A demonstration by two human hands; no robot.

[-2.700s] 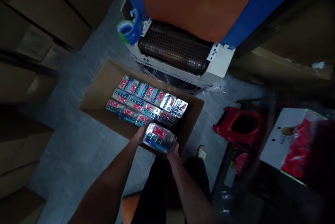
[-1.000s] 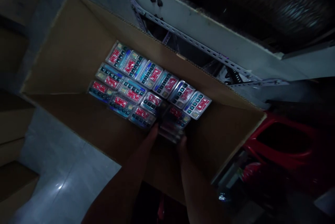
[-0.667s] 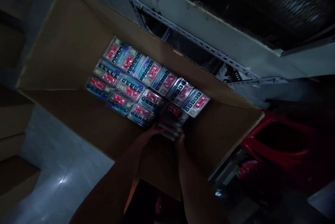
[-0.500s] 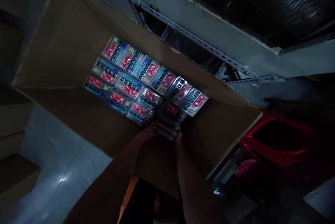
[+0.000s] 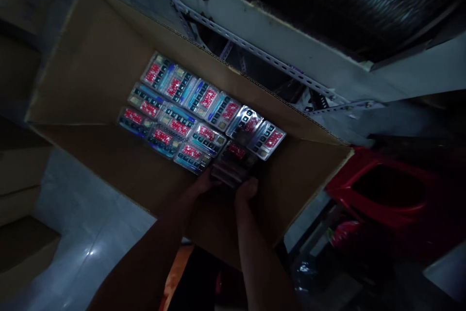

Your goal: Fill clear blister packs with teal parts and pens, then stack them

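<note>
A large open cardboard box (image 5: 291,189) holds rows of clear plastic packs (image 5: 178,126) with red patterned panels, small dark squares and blue strips. At the near side of the box, a shadowed stack of clear plastic packs (image 5: 230,171) sits between my two hands. My left hand (image 5: 204,181) is closed against the left side of this stack. My right hand (image 5: 248,188) grips its near right corner, fingers curled and partly hidden. The stack's lower part is too dark to make out.
Behind the box stands a pale metal machine frame (image 5: 276,29) with a perforated rail (image 5: 262,56). A red plastic stool or chair (image 5: 386,219) is at the right. More cardboard boxes (image 5: 25,243) stand at the left on the grey floor (image 5: 83,214).
The stack between my hands has gone slightly deeper, closer to the neighbouring packs. My right hand now shows more clearly at its near corner. The view has shifted a little.
</note>
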